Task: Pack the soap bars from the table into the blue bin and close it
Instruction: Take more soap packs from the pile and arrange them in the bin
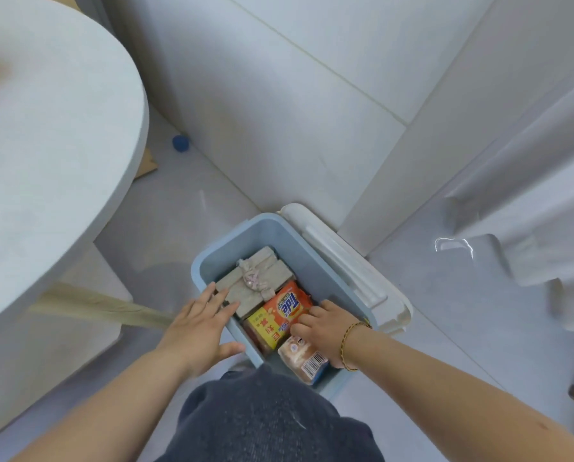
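The blue bin point(245, 235) stands open on the floor, its white lid point(345, 261) leaning against the wall behind it. Inside lie a grey soap bundle tied with a pale ribbon point(255, 278), an orange Tide bar point(287, 306), a yellow-wrapped bar point(265, 330) and a peach-wrapped bar with a barcode point(304, 360). My left hand point(199, 328) rests flat over the bin's left rim, fingers spread beside the grey bundle. My right hand point(325, 325), with a gold bracelet, is inside the bin, fingers curled onto the orange and peach bars.
A round white table point(45, 145) fills the left side, its top high above the floor. A blue cap point(180, 143) lies on the floor by the wall. A pale curtain point(529, 211) hangs at right. My dark-trousered knee point(269, 418) is just in front of the bin.
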`<state>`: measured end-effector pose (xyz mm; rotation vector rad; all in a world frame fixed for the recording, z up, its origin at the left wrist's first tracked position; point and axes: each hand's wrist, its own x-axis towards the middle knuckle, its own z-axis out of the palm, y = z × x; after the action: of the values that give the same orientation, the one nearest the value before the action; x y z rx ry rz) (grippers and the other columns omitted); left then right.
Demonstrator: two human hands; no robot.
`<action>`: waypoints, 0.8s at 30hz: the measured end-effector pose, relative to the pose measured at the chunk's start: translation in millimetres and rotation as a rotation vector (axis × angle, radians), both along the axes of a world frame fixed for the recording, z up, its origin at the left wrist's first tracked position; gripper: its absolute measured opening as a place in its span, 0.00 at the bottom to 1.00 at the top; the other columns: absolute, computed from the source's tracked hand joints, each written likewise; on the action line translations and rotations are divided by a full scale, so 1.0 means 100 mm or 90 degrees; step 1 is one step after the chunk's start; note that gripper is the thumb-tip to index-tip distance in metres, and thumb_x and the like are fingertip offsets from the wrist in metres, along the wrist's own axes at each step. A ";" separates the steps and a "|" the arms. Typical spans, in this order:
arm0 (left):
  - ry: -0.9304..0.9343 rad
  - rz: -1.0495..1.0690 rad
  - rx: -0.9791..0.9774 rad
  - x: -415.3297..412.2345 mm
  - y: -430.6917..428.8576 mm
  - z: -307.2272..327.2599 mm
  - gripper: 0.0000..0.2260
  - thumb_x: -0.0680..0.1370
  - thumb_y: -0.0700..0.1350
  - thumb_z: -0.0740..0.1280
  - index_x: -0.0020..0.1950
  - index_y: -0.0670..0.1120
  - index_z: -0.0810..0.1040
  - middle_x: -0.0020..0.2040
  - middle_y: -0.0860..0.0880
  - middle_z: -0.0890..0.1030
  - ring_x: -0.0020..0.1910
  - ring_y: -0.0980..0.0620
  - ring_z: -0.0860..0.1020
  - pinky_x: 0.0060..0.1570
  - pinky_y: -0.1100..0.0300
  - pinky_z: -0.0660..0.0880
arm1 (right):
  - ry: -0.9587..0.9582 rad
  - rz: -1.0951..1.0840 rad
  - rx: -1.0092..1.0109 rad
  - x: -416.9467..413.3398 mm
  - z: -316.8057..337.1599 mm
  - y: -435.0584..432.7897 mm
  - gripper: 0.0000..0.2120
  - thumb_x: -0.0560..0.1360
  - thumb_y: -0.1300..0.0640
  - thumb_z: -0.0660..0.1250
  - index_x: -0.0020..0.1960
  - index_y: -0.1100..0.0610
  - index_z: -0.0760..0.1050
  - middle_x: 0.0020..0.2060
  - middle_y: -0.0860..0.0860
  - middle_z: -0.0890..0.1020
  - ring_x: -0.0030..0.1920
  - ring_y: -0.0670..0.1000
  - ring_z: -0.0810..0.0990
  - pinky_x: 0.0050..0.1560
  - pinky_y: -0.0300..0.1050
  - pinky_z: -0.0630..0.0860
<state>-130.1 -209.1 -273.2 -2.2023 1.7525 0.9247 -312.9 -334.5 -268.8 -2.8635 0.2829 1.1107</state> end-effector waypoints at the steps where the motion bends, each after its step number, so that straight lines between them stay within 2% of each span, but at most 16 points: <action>1: 0.000 0.001 -0.002 0.00 0.00 -0.01 0.33 0.75 0.62 0.55 0.73 0.52 0.44 0.76 0.50 0.39 0.73 0.50 0.34 0.72 0.52 0.41 | 0.010 -0.005 0.001 0.02 -0.05 0.02 0.36 0.67 0.61 0.71 0.70 0.54 0.57 0.68 0.54 0.67 0.67 0.57 0.64 0.69 0.54 0.57; 5: -0.008 0.004 -0.008 -0.03 0.01 -0.01 0.32 0.76 0.61 0.54 0.73 0.52 0.42 0.76 0.49 0.38 0.72 0.49 0.33 0.72 0.51 0.40 | 0.061 0.000 -0.019 0.17 -0.24 0.12 0.32 0.70 0.61 0.69 0.69 0.55 0.59 0.68 0.55 0.67 0.67 0.59 0.64 0.66 0.61 0.59; 8: -0.010 0.000 -0.006 -0.02 0.02 -0.02 0.32 0.76 0.61 0.53 0.73 0.53 0.41 0.75 0.50 0.37 0.72 0.49 0.32 0.72 0.51 0.39 | 0.104 -0.058 -0.006 0.23 -0.39 0.20 0.28 0.73 0.61 0.65 0.69 0.55 0.58 0.69 0.56 0.64 0.68 0.60 0.61 0.63 0.66 0.62; 12: -0.008 0.003 -0.010 -0.02 0.03 -0.04 0.32 0.76 0.62 0.53 0.73 0.53 0.41 0.75 0.50 0.36 0.72 0.49 0.31 0.72 0.51 0.38 | 0.103 -0.143 0.041 0.22 -0.51 0.21 0.27 0.73 0.62 0.64 0.69 0.56 0.58 0.69 0.58 0.60 0.69 0.61 0.58 0.65 0.64 0.63; 16: -0.009 -0.002 -0.005 -0.01 0.03 -0.03 0.32 0.76 0.61 0.53 0.73 0.53 0.41 0.75 0.50 0.36 0.72 0.49 0.31 0.72 0.51 0.38 | 0.087 -0.225 0.129 0.19 -0.52 0.19 0.32 0.69 0.59 0.68 0.70 0.55 0.59 0.69 0.56 0.61 0.69 0.59 0.58 0.71 0.60 0.56; 18: -0.008 -0.001 -0.008 -0.01 0.02 -0.04 0.32 0.76 0.62 0.52 0.73 0.53 0.41 0.75 0.50 0.36 0.72 0.49 0.31 0.72 0.51 0.37 | 0.044 -0.355 0.216 0.15 -0.49 0.16 0.29 0.70 0.58 0.67 0.69 0.53 0.63 0.67 0.55 0.66 0.68 0.57 0.62 0.71 0.54 0.58; 21: -0.007 -0.002 -0.005 -0.01 0.01 -0.04 0.32 0.76 0.62 0.53 0.73 0.53 0.41 0.75 0.50 0.36 0.72 0.49 0.31 0.72 0.51 0.37 | -0.121 -0.765 0.384 0.13 -0.38 0.03 0.18 0.74 0.65 0.60 0.63 0.54 0.72 0.63 0.54 0.73 0.62 0.54 0.72 0.62 0.44 0.70; 22: -0.007 -0.002 -0.003 -0.01 0.01 -0.04 0.32 0.76 0.62 0.53 0.73 0.53 0.41 0.75 0.50 0.36 0.72 0.49 0.31 0.72 0.51 0.38 | -0.188 -0.859 0.383 0.14 -0.35 -0.02 0.18 0.75 0.67 0.57 0.62 0.56 0.73 0.63 0.54 0.74 0.61 0.54 0.73 0.60 0.43 0.70; 24: -0.007 -0.001 -0.002 -0.01 0.01 -0.04 0.32 0.75 0.62 0.53 0.73 0.54 0.40 0.75 0.49 0.36 0.72 0.49 0.31 0.72 0.50 0.38 | -0.264 -0.947 0.345 0.15 -0.35 -0.10 0.19 0.76 0.68 0.54 0.65 0.58 0.69 0.65 0.57 0.73 0.63 0.55 0.72 0.61 0.45 0.70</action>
<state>-131.1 -207.8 -276.9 -2.2040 1.7524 0.9082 -298.0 -344.2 -303.8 -1.5322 1.4176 0.1870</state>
